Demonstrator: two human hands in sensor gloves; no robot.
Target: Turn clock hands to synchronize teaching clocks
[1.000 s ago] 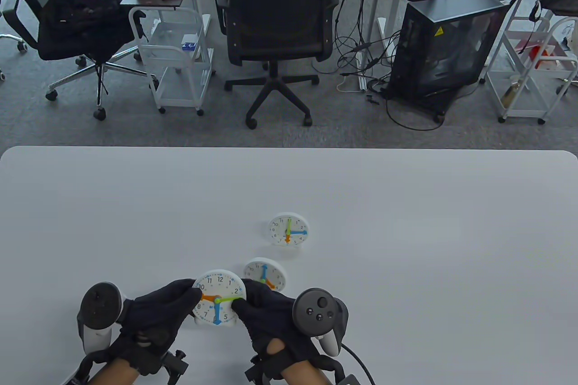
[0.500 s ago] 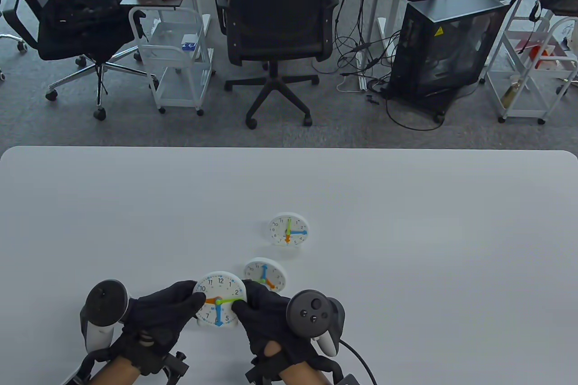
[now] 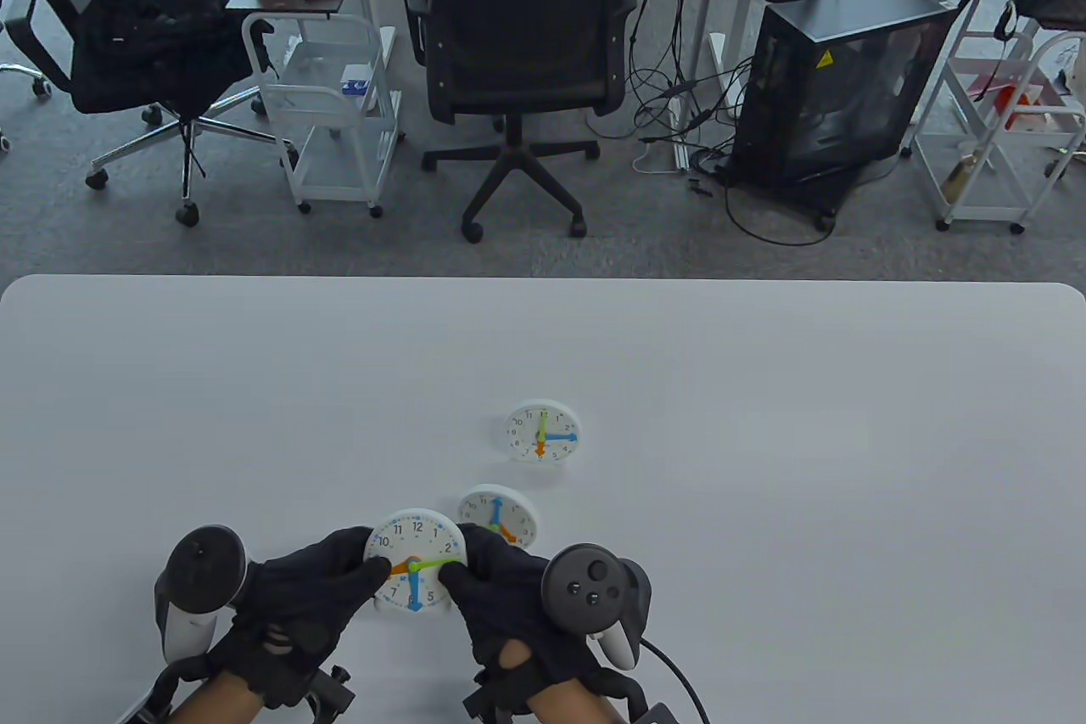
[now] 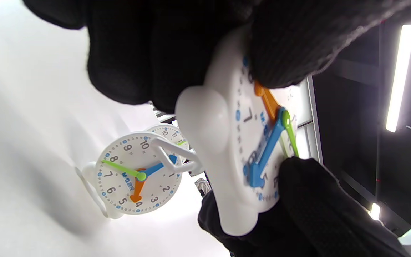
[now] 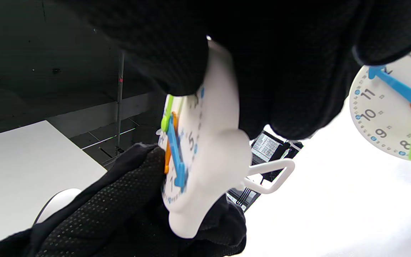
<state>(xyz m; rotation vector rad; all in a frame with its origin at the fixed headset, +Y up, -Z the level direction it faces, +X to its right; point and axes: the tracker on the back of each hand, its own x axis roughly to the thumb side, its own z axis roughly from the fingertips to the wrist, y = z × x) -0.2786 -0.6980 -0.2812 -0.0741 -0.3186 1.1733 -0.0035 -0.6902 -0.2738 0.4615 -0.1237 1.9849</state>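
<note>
Three clocks are on the white worktop point(image 3: 764, 384). The near clock point(image 3: 414, 561) sits between two hands. The left hand point(image 3: 297, 597) pinches its left edge, and the right hand point(image 3: 509, 588) pinches its right edge. The middle clock point(image 3: 498, 515) stands just behind. The far clock point(image 3: 543, 431) stands apart.

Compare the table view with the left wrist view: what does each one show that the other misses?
Only the table view shows the far clock face-on, both trackers, and the held clock upright with blue hand toward 6.

Only the left wrist view shows the held clock's foot off the table, the left hand with a fingertip on the orange hand, and the middle clock's rear stand.

Both show the right hand at the green hand's tip and the white table.
</note>
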